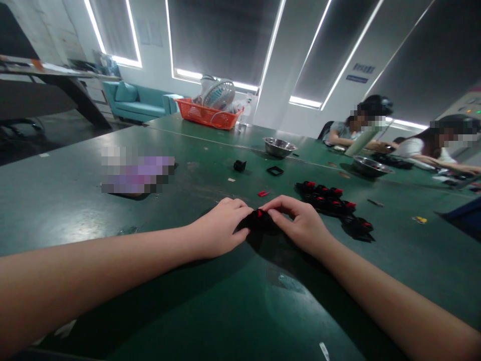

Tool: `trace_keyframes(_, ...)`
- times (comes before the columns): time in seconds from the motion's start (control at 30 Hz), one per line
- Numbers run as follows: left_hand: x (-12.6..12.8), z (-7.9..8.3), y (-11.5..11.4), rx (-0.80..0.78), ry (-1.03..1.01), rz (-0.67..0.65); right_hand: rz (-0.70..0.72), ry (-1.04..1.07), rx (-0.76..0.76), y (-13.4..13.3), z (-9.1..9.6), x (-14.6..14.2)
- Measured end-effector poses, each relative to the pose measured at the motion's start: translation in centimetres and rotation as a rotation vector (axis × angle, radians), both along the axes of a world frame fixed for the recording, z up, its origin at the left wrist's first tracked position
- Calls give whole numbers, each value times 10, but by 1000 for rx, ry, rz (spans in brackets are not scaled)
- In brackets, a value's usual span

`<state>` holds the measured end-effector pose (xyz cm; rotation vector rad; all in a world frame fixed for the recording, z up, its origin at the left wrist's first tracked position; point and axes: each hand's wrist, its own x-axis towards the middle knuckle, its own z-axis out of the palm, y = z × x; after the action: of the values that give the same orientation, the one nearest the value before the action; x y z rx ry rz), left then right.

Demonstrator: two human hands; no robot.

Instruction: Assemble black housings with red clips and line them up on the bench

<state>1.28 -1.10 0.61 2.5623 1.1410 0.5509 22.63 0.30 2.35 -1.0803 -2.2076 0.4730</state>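
Observation:
Between my two hands, low over the green table, is a small black plastic part with a red piece in it. My left hand pinches its left side with thumb and fingers. On its right side, the thumb and forefinger of my right hand close on it. Its lower side is lost in shadow. Just beyond lies a loose red clip. Farther off are a black block-shaped part and a flat black square frame. Right of my hands sits a cluster of similar black-and-red parts.
A metal bowl and an orange basket holding a fan stand at the back. At left lies a blurred purple object. Two people sit at the right, near another metal bowl. A blue bin is at the right edge.

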Motion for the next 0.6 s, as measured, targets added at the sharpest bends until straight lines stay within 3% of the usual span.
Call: trace_keyframes(0.6, -2, 3, -3, 50, 22, -10, -23, -24, -11, -1, 4, -4)
